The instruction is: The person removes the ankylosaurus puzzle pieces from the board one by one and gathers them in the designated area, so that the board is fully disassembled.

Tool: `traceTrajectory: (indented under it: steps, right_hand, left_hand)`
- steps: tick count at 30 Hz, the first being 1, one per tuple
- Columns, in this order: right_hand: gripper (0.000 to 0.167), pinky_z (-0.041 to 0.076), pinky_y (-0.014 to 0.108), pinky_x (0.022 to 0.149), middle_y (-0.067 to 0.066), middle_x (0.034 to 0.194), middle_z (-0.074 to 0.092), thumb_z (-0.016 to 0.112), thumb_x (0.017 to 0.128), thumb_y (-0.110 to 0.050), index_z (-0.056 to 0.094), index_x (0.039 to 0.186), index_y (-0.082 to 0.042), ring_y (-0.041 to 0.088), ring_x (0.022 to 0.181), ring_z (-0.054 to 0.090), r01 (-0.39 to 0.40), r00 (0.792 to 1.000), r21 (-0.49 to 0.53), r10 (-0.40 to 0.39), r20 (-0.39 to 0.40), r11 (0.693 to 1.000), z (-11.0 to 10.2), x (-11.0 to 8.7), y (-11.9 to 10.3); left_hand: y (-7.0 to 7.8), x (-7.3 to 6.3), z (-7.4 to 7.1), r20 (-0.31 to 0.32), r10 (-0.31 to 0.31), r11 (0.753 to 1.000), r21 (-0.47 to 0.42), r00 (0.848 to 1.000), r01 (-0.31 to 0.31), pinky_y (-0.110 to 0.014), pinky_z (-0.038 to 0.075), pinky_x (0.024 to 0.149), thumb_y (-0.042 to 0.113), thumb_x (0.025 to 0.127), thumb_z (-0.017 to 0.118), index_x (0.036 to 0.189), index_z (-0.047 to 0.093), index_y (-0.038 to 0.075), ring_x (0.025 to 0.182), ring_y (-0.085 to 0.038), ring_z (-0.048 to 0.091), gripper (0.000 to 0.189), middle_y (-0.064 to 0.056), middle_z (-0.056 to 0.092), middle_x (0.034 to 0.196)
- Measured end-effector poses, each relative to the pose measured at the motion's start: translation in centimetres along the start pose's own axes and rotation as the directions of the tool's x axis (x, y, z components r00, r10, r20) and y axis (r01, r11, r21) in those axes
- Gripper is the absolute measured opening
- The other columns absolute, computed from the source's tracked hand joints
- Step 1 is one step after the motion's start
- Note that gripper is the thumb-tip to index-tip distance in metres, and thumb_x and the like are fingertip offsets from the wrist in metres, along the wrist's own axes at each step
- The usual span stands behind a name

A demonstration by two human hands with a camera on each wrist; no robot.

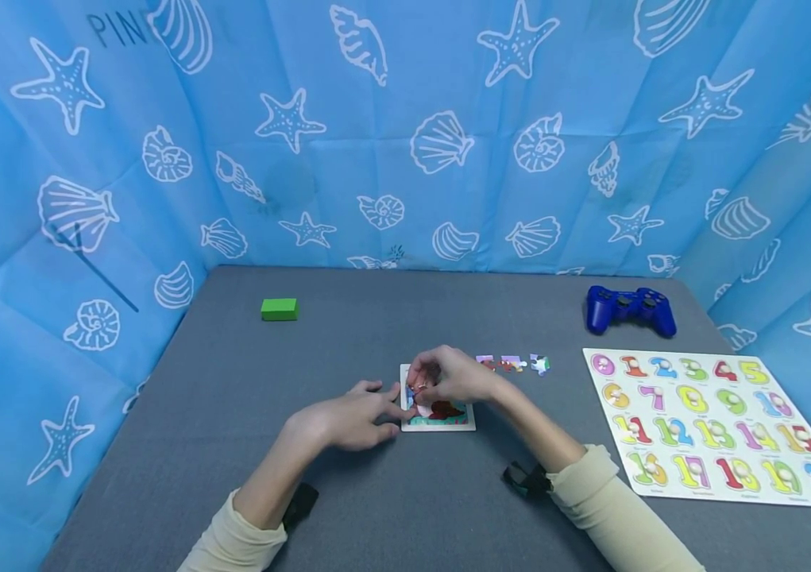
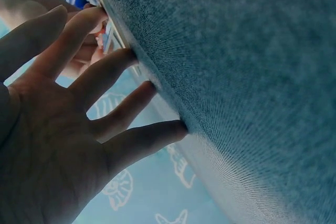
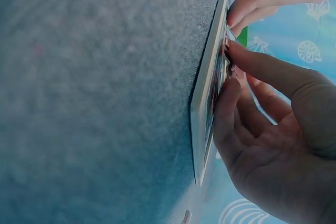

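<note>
A small jigsaw board with a pale frame and a partly filled coloured picture lies flat on the grey table. My left hand has its fingers spread, with fingertips against the board's left side and on the tabletop. Over the upper left of the board, my right hand pinches a small jigsaw piece between thumb and fingers, low against the picture. Most of that piece's print is hidden by the fingers. Several loose jigsaw pieces lie just beyond the board's upper right corner.
A white number puzzle board with knobbed pieces lies at the right. Behind it sits a blue game controller. A green block stands at the back left. A blue shell-patterned curtain borders the table.
</note>
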State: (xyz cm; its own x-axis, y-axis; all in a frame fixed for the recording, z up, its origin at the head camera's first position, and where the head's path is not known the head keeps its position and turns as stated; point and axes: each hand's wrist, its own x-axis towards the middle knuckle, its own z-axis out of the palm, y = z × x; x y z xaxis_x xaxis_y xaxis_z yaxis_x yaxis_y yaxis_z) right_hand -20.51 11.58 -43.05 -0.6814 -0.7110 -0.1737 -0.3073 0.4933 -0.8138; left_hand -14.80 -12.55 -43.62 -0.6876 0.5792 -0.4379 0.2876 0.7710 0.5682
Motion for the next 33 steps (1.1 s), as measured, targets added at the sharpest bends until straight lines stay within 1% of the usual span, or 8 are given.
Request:
traceTrajectory:
  steps: [5, 8, 9, 13, 16, 22, 25, 33]
  right_hand:
    - [0.011, 0.057, 0.025, 0.075, 0.012, 0.095, 0.074, 0.075, 0.098, 0.0, 0.075, 0.109, 0.001, 0.013, 0.078, 0.065, 0.029, 1.0, 0.089, -0.029, -0.001, 0.996, -0.1, -0.3, 0.1]
    - [0.01, 0.057, 0.027, 0.075, 0.015, 0.098, 0.074, 0.072, 0.1, 0.001, 0.075, 0.11, 0.002, 0.015, 0.077, 0.064, 0.04, 0.999, 0.126, -0.041, 0.001, 0.991, -0.2, -0.5, 0.2]
    - [0.011, 0.057, 0.027, 0.076, 0.015, 0.099, 0.074, 0.072, 0.1, 0.001, 0.074, 0.11, 0.002, 0.015, 0.077, 0.064, 0.047, 0.999, 0.132, -0.048, 0.001, 0.99, -0.2, -0.6, 0.2]
    - [0.012, 0.058, 0.027, 0.081, 0.017, 0.106, 0.074, 0.071, 0.102, -0.002, 0.073, 0.113, 0.002, 0.016, 0.085, 0.066, 0.055, 0.998, 0.127, -0.053, -0.015, 0.99, -0.7, -1.0, 0.4]
    - [0.016, 0.059, 0.029, 0.085, 0.016, 0.109, 0.075, 0.073, 0.101, -0.005, 0.074, 0.115, 0.0, 0.017, 0.092, 0.07, 0.034, 0.998, 0.11, -0.029, -0.049, 0.993, -1.5, -1.6, 0.5]
    - [0.024, 0.062, 0.033, 0.094, 0.018, 0.119, 0.076, 0.077, 0.098, -0.007, 0.075, 0.121, -0.001, 0.022, 0.106, 0.075, -0.019, 0.994, 0.112, 0.031, -0.107, 0.994, -2.8, -3.3, 1.2]
    - [0.026, 0.062, 0.031, 0.091, 0.019, 0.121, 0.075, 0.077, 0.098, -0.006, 0.075, 0.123, -0.001, 0.024, 0.106, 0.075, -0.037, 0.991, 0.121, 0.052, -0.122, 0.992, -3.4, -4.1, 1.7]
    - [0.03, 0.061, 0.026, 0.087, 0.019, 0.117, 0.076, 0.079, 0.097, -0.009, 0.074, 0.125, -0.001, 0.017, 0.101, 0.074, -0.046, 0.988, 0.118, 0.062, -0.138, 0.992, -4.8, -6.3, 2.9]
  left_hand:
    - [-0.6, 0.5, 0.2, 0.01, -0.002, 1.0, 0.007, 1.0, 0.002, -0.072, 0.023, 0.132, 0.032, 0.112, 0.061, 0.153, 0.061, 0.04, 0.172, -0.038, 0.012, 0.042, -0.001, 0.022, 0.183]
    - [1.0, -0.5, -0.5, 0.012, -0.017, 1.0, 0.008, 1.0, 0.017, -0.071, 0.023, 0.132, 0.029, 0.112, 0.06, 0.154, 0.062, 0.036, 0.171, -0.039, 0.014, 0.042, -0.004, 0.025, 0.183]
    - [0.9, -0.5, -0.4, 0.01, -0.011, 1.0, 0.019, 1.0, 0.011, -0.071, 0.024, 0.131, 0.03, 0.113, 0.058, 0.155, 0.061, 0.035, 0.171, -0.04, 0.015, 0.042, -0.005, 0.025, 0.182]
    - [2.1, -1.4, -0.8, 0.005, -0.026, 1.0, 0.012, 1.0, 0.026, -0.07, 0.023, 0.133, 0.027, 0.113, 0.059, 0.154, 0.062, 0.032, 0.17, -0.041, 0.016, 0.042, -0.008, 0.028, 0.181]
    - [2.7, -1.7, -1.1, 0.0, -0.038, 0.999, 0.006, 0.999, 0.038, -0.069, 0.022, 0.134, 0.026, 0.112, 0.061, 0.153, 0.064, 0.03, 0.171, -0.04, 0.017, 0.042, -0.008, 0.029, 0.181]
    - [3.0, -1.7, -1.0, 0.0, -0.056, 0.998, 0.025, 0.998, 0.056, -0.066, 0.021, 0.135, 0.029, 0.113, 0.059, 0.154, 0.063, 0.031, 0.171, -0.037, 0.016, 0.042, -0.006, 0.028, 0.181]
    - [3.1, -1.8, -1.1, 0.002, -0.059, 0.998, 0.029, 0.998, 0.059, -0.065, 0.022, 0.135, 0.029, 0.113, 0.059, 0.155, 0.062, 0.031, 0.171, -0.036, 0.016, 0.042, -0.005, 0.028, 0.181]
    - [3.2, -1.7, -0.9, -0.009, -0.08, 0.996, 0.024, 0.997, 0.08, -0.065, 0.021, 0.135, 0.028, 0.112, 0.06, 0.153, 0.063, 0.032, 0.172, -0.035, 0.016, 0.042, -0.004, 0.029, 0.181]
